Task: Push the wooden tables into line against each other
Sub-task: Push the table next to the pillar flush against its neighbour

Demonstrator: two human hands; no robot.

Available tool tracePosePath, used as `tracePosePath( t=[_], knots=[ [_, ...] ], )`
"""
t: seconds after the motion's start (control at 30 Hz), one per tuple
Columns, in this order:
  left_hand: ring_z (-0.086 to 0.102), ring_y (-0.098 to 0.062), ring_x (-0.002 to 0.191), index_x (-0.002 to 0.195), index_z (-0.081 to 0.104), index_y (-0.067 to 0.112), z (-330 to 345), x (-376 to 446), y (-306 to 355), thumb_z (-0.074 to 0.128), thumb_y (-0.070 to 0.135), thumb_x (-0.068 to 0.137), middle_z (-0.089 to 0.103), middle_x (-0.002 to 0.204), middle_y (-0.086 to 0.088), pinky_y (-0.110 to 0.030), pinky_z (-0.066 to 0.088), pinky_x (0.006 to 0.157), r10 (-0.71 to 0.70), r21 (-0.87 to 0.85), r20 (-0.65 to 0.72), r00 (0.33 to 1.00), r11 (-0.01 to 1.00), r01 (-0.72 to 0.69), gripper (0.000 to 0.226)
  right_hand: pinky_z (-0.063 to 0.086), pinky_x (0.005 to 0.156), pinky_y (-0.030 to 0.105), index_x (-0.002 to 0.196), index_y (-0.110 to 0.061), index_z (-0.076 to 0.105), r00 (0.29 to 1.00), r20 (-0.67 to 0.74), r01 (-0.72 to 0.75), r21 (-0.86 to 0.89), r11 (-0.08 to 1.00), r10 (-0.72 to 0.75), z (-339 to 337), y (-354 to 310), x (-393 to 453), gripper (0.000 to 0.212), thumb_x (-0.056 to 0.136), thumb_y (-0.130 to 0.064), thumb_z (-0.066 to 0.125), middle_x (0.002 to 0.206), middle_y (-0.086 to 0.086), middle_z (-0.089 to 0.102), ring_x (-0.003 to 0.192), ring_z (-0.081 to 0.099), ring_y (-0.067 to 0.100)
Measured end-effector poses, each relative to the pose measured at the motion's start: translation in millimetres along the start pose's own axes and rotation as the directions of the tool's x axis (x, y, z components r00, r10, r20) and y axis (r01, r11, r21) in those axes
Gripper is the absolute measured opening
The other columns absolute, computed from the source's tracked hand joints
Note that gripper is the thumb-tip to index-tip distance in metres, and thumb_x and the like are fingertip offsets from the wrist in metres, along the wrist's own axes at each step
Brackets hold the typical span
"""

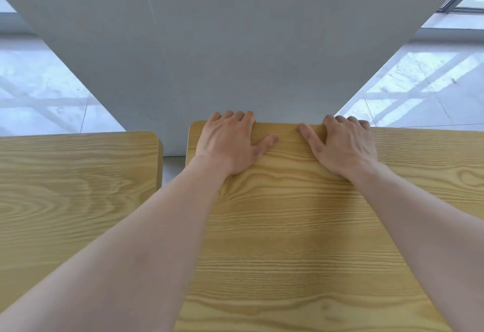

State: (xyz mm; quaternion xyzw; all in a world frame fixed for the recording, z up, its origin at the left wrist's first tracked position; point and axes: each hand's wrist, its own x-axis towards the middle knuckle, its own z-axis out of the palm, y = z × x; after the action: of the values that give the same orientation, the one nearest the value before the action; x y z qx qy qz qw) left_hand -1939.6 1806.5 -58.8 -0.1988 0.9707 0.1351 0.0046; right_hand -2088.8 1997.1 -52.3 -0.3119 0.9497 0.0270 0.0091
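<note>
- The table under my arms (301,226) stands apart from the left table (78,187); a gap of floor shows between them.
- Its far edge sits a bit further forward, so they are not yet in line.
- My left hand (230,143) and right hand (343,145) lie flat on top, fingers hooked over the far edge, gripping it.
- The table possibly touches the white wall (235,43); I cannot tell.

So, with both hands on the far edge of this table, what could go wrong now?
1. The fingers curl over the far edge near the white wall; pushing forward could pinch them.
2. A gap separates the right table from the left table, and their far edges are offset, so they may meet out of line.
</note>
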Motion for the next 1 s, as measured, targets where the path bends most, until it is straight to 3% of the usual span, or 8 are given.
tracePosePath(
  t=[0.73, 0.9, 1.0],
  knots=[
    [0.051, -0.018, 0.087, 0.098, 0.044, 0.026, -3, -52, -27, 0.016, 0.082, 0.09, 0.05, 0.085, 0.012, -0.034, 0.034, 0.084, -0.073, 0.08, -0.04, 0.997, 0.994, 0.076, 0.063, 0.038, 0.093, 0.047, 0.094, -0.009, 0.059, 0.996, 0.01, 0.089, -0.025, 0.996, -0.089, 0, -44, -27, 0.084, 0.092, -0.078, 0.011, 0.089, 0.01, 0.063, 0.091, 0.056, 0.036],
    [0.053, -0.023, 0.105, 0.121, 0.05, 0.023, -5, -57, -22, 0.014, 0.077, 0.094, 0.057, 0.105, 0.006, -0.036, 0.036, 0.097, -0.103, 0.128, 0.002, 0.995, 0.986, 0.102, 0.071, 0.035, 0.104, 0.051, 0.107, -0.004, 0.06, 0.995, 0.002, 0.102, -0.008, 0.995, -0.102, 2, -44, -32, 0.082, 0.098, -0.071, 0.013, 0.1, 0.015, 0.064, 0.099, 0.055, 0.04],
    [0.047, -0.027, 0.129, 0.146, 0.042, 0.021, -9, -73, -13, 0.017, 0.069, 0.098, 0.055, 0.136, -0.001, -0.041, 0.028, 0.116, -0.17, 0.162, -0.032, 0.985, 0.972, 0.173, 0.072, 0.019, 0.121, 0.053, 0.138, -0.003, 0.051, 0.995, -0.009, 0.102, 0.062, 0.993, -0.102, 1, -42, -43, 0.074, 0.102, -0.06, 0.022, 0.133, 0.021, 0.057, 0.132, 0.044, 0.041]
  ],
)
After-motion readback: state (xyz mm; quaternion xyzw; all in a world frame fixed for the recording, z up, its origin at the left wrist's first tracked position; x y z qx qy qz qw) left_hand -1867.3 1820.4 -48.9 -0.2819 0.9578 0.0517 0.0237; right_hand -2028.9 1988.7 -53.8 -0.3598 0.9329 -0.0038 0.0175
